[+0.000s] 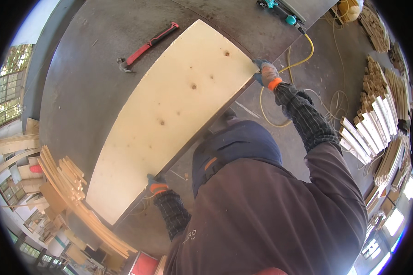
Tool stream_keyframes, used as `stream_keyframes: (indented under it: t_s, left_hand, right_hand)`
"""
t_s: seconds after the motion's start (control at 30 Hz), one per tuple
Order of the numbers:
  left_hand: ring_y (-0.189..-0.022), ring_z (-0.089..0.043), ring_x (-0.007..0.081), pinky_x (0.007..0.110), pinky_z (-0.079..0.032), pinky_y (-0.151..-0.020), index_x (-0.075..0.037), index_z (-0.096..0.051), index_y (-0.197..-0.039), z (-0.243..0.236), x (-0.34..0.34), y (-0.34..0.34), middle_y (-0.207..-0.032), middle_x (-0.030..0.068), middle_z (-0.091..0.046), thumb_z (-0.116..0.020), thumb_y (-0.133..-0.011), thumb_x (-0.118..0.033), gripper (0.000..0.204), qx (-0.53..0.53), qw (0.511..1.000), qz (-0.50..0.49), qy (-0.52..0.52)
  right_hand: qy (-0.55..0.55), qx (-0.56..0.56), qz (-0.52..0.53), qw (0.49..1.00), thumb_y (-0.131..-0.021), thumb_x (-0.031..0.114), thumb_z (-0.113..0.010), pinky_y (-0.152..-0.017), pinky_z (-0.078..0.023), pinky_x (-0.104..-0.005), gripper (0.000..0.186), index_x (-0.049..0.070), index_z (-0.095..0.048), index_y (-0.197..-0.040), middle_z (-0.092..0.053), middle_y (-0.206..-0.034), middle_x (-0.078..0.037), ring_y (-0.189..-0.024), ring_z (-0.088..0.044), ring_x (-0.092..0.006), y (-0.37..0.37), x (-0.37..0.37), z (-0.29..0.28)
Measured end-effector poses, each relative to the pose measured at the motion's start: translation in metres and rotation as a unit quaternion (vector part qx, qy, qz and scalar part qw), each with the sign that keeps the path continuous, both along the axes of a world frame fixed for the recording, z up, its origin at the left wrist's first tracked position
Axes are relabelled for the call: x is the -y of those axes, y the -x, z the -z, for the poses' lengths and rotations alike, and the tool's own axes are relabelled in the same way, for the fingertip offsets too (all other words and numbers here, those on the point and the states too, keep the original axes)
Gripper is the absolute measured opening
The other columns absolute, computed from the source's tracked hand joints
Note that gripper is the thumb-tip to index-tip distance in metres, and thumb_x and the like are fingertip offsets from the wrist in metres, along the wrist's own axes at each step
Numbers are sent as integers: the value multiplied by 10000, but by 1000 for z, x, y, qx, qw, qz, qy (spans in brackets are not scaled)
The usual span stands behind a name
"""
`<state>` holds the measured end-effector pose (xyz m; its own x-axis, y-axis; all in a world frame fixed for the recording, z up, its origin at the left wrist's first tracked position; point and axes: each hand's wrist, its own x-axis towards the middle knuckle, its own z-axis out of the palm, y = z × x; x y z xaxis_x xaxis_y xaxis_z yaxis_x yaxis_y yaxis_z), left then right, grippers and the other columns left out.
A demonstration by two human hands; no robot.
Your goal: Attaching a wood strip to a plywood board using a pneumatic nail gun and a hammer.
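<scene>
A large pale plywood panel (170, 114) with brown knots lies slantwise over a dark grey worktable (85, 98). Its far-left edge curves. My right hand (266, 73), in a grey-blue glove with an orange cuff, grips the panel's upper right corner. Lower down, my left hand (157, 182), gloved the same way, is closed on the near edge; its fingers are partly hidden. Beyond the panel a claw hammer (147, 48) with a red and black handle rests on the tabletop.
At the table's far right is a teal power tool (280, 9) on a yellow air hose (311, 48), which loops down to the floor. Wood strips (73, 197) lie at lower left. Stacks of cut timber (374, 119) stand on the right.
</scene>
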<state>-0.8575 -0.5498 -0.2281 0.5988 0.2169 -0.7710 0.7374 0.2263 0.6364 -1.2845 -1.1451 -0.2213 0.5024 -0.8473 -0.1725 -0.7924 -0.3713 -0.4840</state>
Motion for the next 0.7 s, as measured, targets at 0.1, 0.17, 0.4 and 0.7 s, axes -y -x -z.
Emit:
stream_keyframes:
  t_s: [0.1,0.17,0.4,0.7]
  left_hand:
    - [-1124,-675,340,521,-582,-1032,-10,-681,-1240,1,-6,-2,-1210,148,-722,-695,-1027,-333,388,5,999,33,3]
    - [-1097,-682,338,511,-594,-1012,-1,-686,-1218,2,-7,-1,-1169,152,-729,-700,-1025,-338,388,16,999,44,-27]
    - [-975,-702,266,395,-611,-844,19,-691,-1189,-6,9,8,-1105,104,-751,-646,-1041,-398,445,14,992,58,-111]
    - [-995,-718,269,407,-602,-903,-4,-714,-1188,-7,17,11,-1107,93,-759,-629,-1028,-483,512,14,972,79,-220]
  right_hand:
    - [-43,146,32,988,-900,185,-694,-1053,-519,-429,500,96,-638,-1389,-661,-1364,-196,-1252,-638,-367,9,-4,9]
    - [25,107,-10,994,-945,197,-669,-1050,-520,-420,456,92,-638,-1387,-674,-1336,-198,-1246,-642,-364,20,-4,8]
    - [0,49,-94,994,-1115,338,-467,-948,-546,-436,412,31,-644,-1327,-702,-1213,-244,-1069,-703,-350,6,21,-27]
    - [-73,-46,-106,991,-1138,507,-313,-906,-523,-403,663,-72,-633,-1184,-644,-1052,-306,-956,-692,-373,12,28,-27]
